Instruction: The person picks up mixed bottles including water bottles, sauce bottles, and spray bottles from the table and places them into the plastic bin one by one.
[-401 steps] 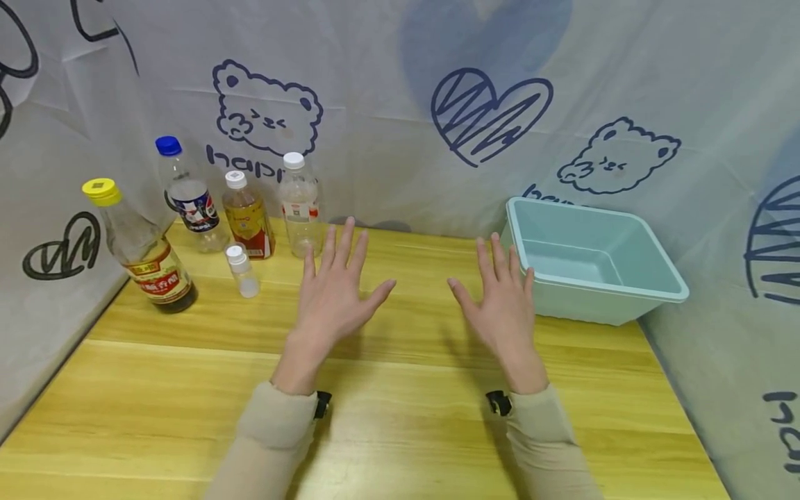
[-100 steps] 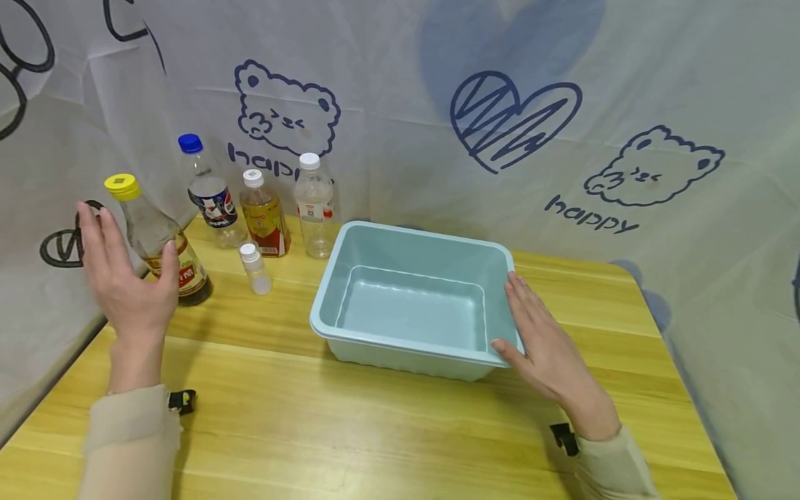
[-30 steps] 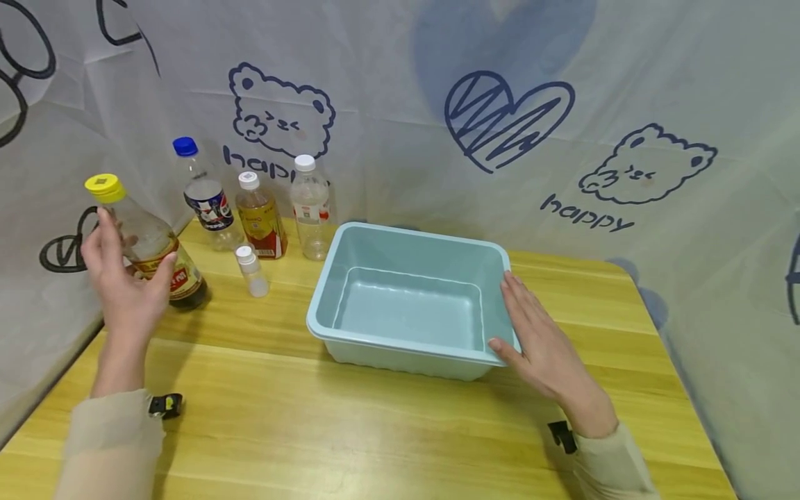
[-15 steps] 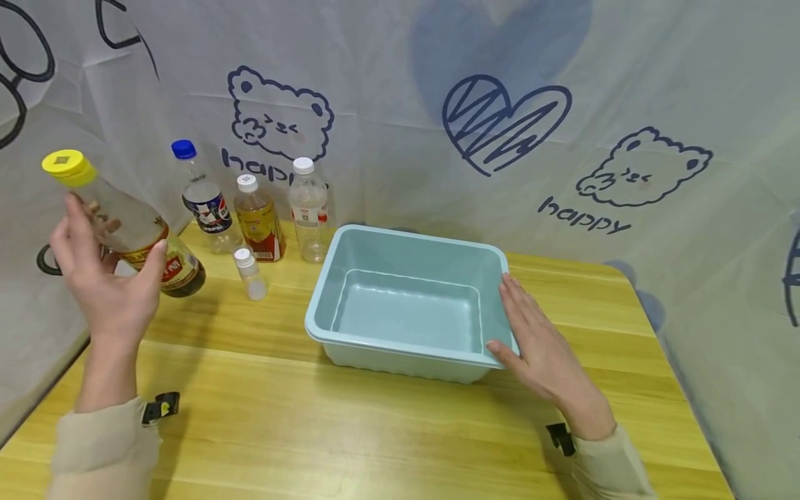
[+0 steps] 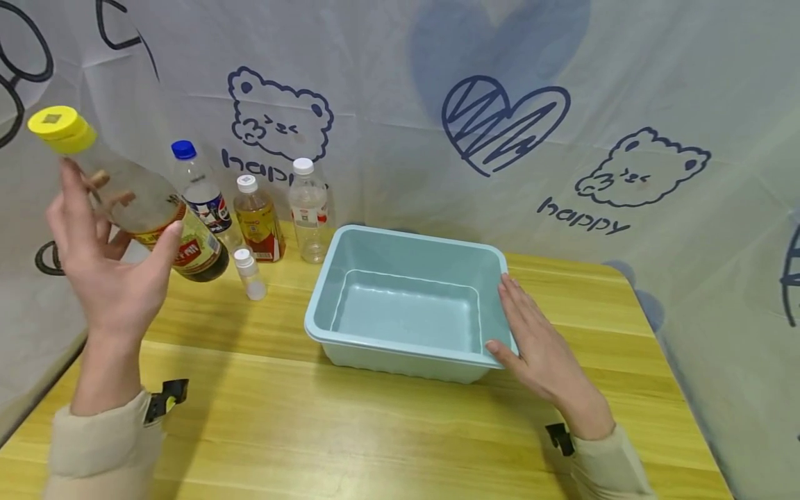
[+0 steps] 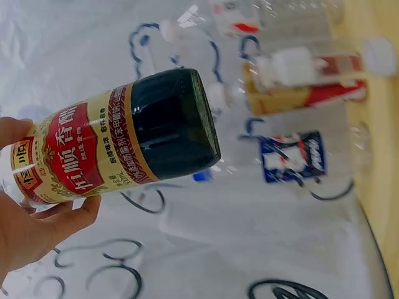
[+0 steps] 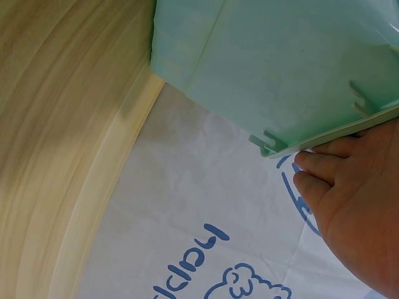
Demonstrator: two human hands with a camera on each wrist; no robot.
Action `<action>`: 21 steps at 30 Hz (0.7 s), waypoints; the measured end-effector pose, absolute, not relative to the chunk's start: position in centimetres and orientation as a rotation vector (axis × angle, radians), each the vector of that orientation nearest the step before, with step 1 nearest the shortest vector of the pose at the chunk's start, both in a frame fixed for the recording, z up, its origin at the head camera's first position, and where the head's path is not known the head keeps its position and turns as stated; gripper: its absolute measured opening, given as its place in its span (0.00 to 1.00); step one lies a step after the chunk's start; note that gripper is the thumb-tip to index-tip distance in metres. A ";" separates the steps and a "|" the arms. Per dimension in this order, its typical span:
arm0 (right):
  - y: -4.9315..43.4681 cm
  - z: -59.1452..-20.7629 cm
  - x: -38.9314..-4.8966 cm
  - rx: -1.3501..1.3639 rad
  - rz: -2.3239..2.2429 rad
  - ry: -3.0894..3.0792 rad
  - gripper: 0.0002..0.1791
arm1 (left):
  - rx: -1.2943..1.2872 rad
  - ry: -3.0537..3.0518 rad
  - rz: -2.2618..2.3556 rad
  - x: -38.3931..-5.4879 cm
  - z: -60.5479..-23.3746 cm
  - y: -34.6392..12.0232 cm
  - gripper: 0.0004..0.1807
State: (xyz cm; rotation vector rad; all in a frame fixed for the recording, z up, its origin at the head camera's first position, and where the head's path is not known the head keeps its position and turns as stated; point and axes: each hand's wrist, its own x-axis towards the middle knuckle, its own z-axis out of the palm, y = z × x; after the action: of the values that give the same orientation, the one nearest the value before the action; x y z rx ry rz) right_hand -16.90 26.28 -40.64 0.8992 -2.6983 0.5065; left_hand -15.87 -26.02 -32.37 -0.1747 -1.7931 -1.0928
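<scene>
A glass vinegar bottle point(image 5: 150, 201) with a yellow cap and a red and yellow label tilts in the air at the left of the head view. My left hand point(image 5: 115, 278) grips it round its body, thumb on the near side and fingers behind the glass. Dark liquid sits at its base, seen close in the left wrist view on the bottle point(image 6: 112, 137). My right hand point(image 5: 544, 340) rests on the right rim of a light blue plastic basin point(image 5: 406, 354), fingers straight along the edge. In the right wrist view those fingers point(image 7: 324, 165) touch the rim from outside.
Behind the vinegar bottle stand a blue-capped Pepsi bottle point(image 5: 211, 212), a tea-coloured drink bottle point(image 5: 259, 226) and a clear white-capped bottle point(image 5: 308, 212). A small white-capped vial point(image 5: 251, 278) stands before them. A printed cloth point(image 5: 387, 139) hangs behind the wooden table point(image 5: 325, 444).
My left hand has closed round the vinegar bottle and lifted it off the table, tilting it. Earlier the basin came from the back right to the middle; my right hand has stayed on its rim.
</scene>
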 end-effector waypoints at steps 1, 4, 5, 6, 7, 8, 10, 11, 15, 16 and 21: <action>26.3 -40.6 -16.9 0.900 0.509 -2.698 0.48 | -0.188 -1.792 -1.102 -15.8 -32.0 -25.7 0.49; 26.3 -40.7 -16.9 0.902 0.507 -2.695 0.48 | -0.233 -1.782 -1.149 -15.9 -31.2 -24.7 0.49; 26.3 -40.7 -16.9 0.903 0.506 -2.695 0.48 | -0.251 -1.776 -1.168 -15.9 -30.9 -24.3 0.50; 26.3 -40.7 -16.9 0.903 0.506 -2.694 0.48 | -0.267 -1.773 -1.182 -16.0 -30.7 -24.0 0.50; 26.3 -40.7 -16.9 0.903 0.505 -2.695 0.48 | -0.284 -1.766 -1.197 -16.0 -30.4 -23.7 0.51; 26.3 -40.8 -16.9 0.903 0.503 -2.696 0.48 | -0.305 -1.758 -1.216 -16.1 -30.2 -23.4 0.51; 26.3 -40.8 -16.9 0.903 0.503 -2.699 0.48 | -0.349 -1.752 -1.241 -16.3 -29.8 -22.8 0.52; 26.3 -40.8 -16.9 0.901 0.502 -2.701 0.48 | -0.370 -1.758 -1.246 -16.3 -29.7 -22.5 0.52; 26.2 -40.7 -16.9 0.892 0.501 -2.709 0.48 | -0.448 -1.784 -1.277 -16.6 -29.0 -21.2 0.54; 26.2 -40.7 -16.9 0.889 0.501 -2.710 0.48 | -0.465 -1.789 -1.288 -16.7 -28.9 -20.9 0.55; 26.3 -40.7 -16.9 0.887 0.505 -2.705 0.48 | -0.558 -1.833 -1.304 -17.0 -28.3 -19.2 0.56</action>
State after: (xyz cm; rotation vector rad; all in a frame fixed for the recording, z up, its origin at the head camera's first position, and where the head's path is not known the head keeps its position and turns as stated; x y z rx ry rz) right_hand -16.93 26.25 -40.70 0.8868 -2.7052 0.5048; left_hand -17.05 -19.22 -28.25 -0.5581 -1.8334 -1.3043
